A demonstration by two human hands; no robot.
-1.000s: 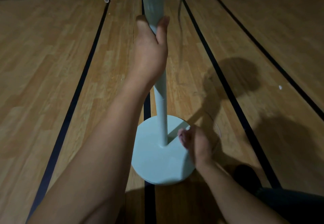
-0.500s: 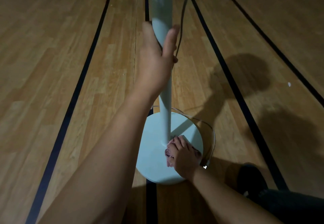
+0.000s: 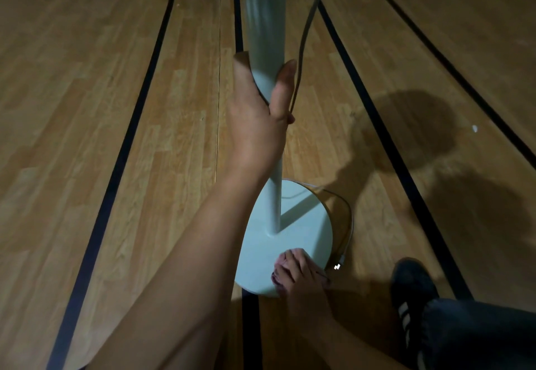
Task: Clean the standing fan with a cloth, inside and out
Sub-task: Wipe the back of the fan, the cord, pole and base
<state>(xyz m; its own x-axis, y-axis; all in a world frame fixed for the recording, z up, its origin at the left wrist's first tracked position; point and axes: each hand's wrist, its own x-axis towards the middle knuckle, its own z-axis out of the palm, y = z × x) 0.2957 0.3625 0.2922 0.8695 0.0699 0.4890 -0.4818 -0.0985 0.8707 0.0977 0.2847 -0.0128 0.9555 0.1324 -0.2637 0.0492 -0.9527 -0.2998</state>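
Observation:
A pale green standing fan shows only its pole (image 3: 265, 21) and round base (image 3: 301, 224) on the wooden floor; the head is out of view. My left hand (image 3: 258, 126) grips the pole about midway, thumb on the right side and fingers wrapped behind. My right hand (image 3: 301, 274) rests on the near edge of the base, its fingers curled over a small pinkish-purple cloth (image 3: 277, 278) that is mostly hidden beneath them.
The fan's grey cord (image 3: 307, 27) hangs beside the pole and loops round the right of the base to a plug (image 3: 338, 266). My dark shoe (image 3: 412, 288) and trouser leg stand at the lower right. Black lines cross the floor.
My right hand with the cloth has slid across the base from the foot of the pole to the near edge. My left hand keeps its grip on the pole.

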